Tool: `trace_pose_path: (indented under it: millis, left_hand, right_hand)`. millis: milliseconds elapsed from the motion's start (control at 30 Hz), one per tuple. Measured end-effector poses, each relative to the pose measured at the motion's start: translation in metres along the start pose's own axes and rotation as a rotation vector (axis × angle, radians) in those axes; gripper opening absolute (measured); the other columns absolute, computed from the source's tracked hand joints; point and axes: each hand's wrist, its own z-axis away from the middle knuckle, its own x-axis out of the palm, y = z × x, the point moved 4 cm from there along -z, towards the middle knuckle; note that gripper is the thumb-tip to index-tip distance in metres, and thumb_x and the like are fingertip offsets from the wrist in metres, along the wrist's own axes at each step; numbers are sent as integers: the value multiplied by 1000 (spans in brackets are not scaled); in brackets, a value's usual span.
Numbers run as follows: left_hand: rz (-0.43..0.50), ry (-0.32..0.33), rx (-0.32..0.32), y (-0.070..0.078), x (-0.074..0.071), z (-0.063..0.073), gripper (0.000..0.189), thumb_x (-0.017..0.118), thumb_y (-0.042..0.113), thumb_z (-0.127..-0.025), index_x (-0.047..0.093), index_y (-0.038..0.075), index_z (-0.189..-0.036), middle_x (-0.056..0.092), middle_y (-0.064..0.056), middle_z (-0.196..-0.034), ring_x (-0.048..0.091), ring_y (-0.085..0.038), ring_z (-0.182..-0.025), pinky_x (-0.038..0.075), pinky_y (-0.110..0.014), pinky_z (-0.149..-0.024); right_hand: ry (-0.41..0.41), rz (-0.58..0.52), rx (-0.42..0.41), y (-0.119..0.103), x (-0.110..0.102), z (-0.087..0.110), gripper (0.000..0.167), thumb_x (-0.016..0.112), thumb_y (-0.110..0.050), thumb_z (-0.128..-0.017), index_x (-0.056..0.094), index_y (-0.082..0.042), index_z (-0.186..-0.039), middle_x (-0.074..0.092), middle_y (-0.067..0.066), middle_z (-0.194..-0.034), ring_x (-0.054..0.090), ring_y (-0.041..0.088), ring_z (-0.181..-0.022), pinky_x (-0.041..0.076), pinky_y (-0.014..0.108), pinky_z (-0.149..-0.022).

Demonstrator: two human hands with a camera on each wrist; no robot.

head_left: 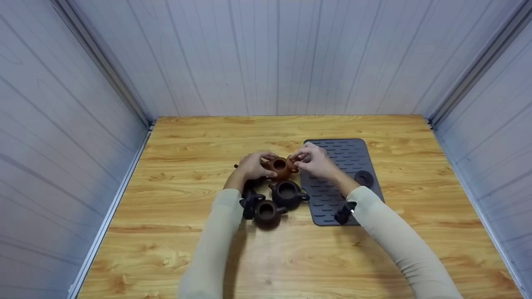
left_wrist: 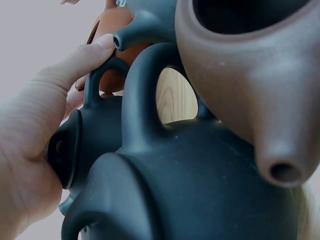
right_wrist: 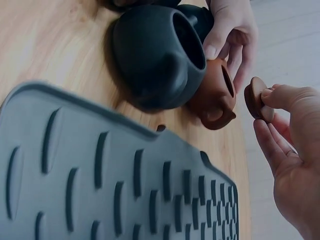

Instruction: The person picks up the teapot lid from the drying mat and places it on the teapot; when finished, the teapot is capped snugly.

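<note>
My left hand holds a small reddish-brown teapot at its spout side, thumb on the near side and fingers on the far side. The pot's mouth is uncovered. In the right wrist view, a round reddish-brown lid is pinched between the thumb and fingers of my right hand, raised just off the pot's rim. Under my left palm and wrist stand two lidded black teapots, a smaller one and a larger one. Their lower parts are hidden.
An open black teapot stands close in front of the reddish-brown one. Nearer still is an open dark brown teapot. To the right lies a grey ridged mat, bearing a dark round piece. White panels enclose the wooden table.
</note>
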Motion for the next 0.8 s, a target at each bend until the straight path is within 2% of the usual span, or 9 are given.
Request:
trace_pose_path:
  millis: [100, 133, 300, 533, 633, 800]
  left_hand:
    - [-9, 4, 13, -16, 6, -13, 67, 95, 46, -92, 71, 30, -152, 74, -1, -154, 76, -27, -131, 51, -54, -121]
    - [-14, 8, 6, -13, 4, -10, 66, 95, 45, -92, 71, 30, -152, 74, -2, -155, 76, -29, -131, 50, -56, -120]
    - [-13, 13, 0, -20, 7, -15, 67, 95, 46, -92, 70, 33, -152, 73, 1, -155, 76, -26, -133, 48, -54, -123]
    - [-9, -2, 5, 1, -2, 0, 67, 94, 43, -93, 69, 29, -154, 73, -4, -156, 75, -30, -134, 40, -63, -129]
    - [-21, 16, 11, -5, 1, -4, 67, 93, 46, -93, 70, 30, -153, 73, -2, -155, 77, -27, -131, 38, -62, -128]
    - [-15, 2, -1, -2, 0, -2, 68, 93, 45, -94, 68, 29, -155, 72, -3, -156, 75, -29, -135, 35, -64, -132]
  right_hand:
    - [-8, -4, 6, -4, 3, -3, 20, 80, -6, -103, 86, -8, -121, 65, 16, -117, 75, 39, -112, 63, 47, -98]
    - [-11, -3, 11, -5, 3, -4, 20, 80, -6, -103, 85, -7, -122, 66, 17, -118, 75, 39, -112, 63, 46, -98]
    - [-19, 7, 19, -10, 7, -9, 20, 79, -8, -104, 85, -7, -124, 68, 18, -123, 74, 38, -111, 63, 44, -96]
    - [-22, -16, 31, -12, 11, -16, 21, 79, -8, -105, 84, -8, -124, 69, 18, -128, 75, 37, -115, 65, 48, -98]
    - [-18, -24, 41, -13, 12, -18, 20, 78, -9, -105, 84, -8, -124, 70, 18, -130, 75, 38, -116, 65, 50, -99]
    - [-12, -36, 47, -14, 14, -21, 19, 78, -10, -105, 85, -10, -123, 70, 17, -132, 74, 38, -118, 65, 53, -100]
